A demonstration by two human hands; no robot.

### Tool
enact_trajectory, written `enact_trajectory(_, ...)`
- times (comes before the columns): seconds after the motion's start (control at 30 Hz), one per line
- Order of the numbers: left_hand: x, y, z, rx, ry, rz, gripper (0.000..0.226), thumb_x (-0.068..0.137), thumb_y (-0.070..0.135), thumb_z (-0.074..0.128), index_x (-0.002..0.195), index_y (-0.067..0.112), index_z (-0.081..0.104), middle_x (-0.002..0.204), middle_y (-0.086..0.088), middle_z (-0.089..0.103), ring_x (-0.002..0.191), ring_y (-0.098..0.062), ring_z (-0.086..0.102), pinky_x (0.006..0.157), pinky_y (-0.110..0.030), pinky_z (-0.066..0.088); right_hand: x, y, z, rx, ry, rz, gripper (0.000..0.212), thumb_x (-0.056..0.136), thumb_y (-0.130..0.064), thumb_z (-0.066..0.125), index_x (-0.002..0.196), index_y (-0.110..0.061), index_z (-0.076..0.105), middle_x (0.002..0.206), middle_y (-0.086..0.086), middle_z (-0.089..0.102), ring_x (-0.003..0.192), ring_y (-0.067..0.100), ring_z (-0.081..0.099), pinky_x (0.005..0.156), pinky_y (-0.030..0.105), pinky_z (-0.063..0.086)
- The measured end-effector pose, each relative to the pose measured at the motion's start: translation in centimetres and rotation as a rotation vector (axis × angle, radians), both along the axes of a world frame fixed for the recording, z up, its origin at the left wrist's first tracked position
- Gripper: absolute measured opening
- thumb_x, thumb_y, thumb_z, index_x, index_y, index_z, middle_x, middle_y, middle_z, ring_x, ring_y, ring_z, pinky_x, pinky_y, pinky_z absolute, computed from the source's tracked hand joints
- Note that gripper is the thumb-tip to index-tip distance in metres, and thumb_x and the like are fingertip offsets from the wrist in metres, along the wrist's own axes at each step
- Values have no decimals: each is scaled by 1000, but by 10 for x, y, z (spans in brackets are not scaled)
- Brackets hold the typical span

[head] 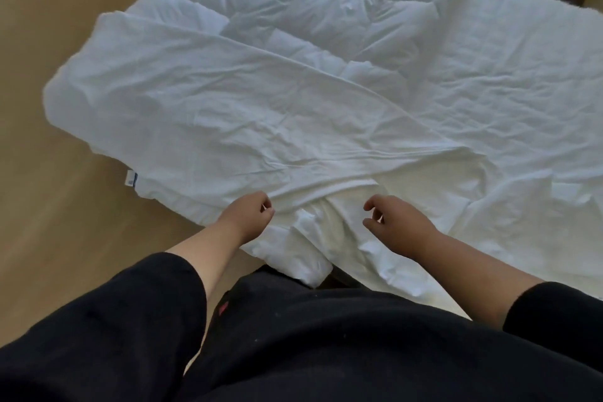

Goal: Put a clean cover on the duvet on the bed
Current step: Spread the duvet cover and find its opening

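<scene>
Only one cam, worn on my head, wide-angle. It looked fwd and steeply down over my chest and black sleeves [98,320] at the bed [505,52] from its near edge, close in. Wood floor [49,26] filled the left side; bed ran away toward top right. Edges blurred, so no 2nd view overlapped.

soft daylight | slight motion blur; wide-angle bending at edges

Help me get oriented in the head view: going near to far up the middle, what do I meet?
Black clothing → hands, left hand and right hand → smooth cover → quilted duvet.
</scene>
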State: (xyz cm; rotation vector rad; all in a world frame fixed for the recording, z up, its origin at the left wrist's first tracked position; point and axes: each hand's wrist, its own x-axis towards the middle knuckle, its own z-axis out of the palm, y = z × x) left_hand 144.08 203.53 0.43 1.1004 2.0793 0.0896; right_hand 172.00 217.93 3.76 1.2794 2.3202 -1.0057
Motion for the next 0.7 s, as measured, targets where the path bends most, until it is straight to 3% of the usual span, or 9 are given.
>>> enact_trajectory(0.3,-113,-14,-46,-69,-28,276,26,99,33,46,117,17,56,120,-4,55,101,-21,56,88,-39,50,-169,67,-36,14,-68,179,33,97,-42,61,126,-27,58,117,-4,59,101,16,59,90,37,50)
enact_trajectory(0.57,-343,48,-77,73,-4,456,40,98,33,52,133,14,50,137,-8,49,120,-27,51,100,-42,46,-451,140,-76,80,-65,332,40,94,-44,65,129,-26,58,127,-1,58,109,20,61,95,40,51)
enact_trajectory(0.7,-451,45,-113,-6,53,591,54,96,40,56,142,14,42,146,-11,42,131,-32,43,104,-44,42,-562,195,-105,179,-65,308,52,90,-43,70,135,-20,56,136,9,55,119,30,58,103,42,46)
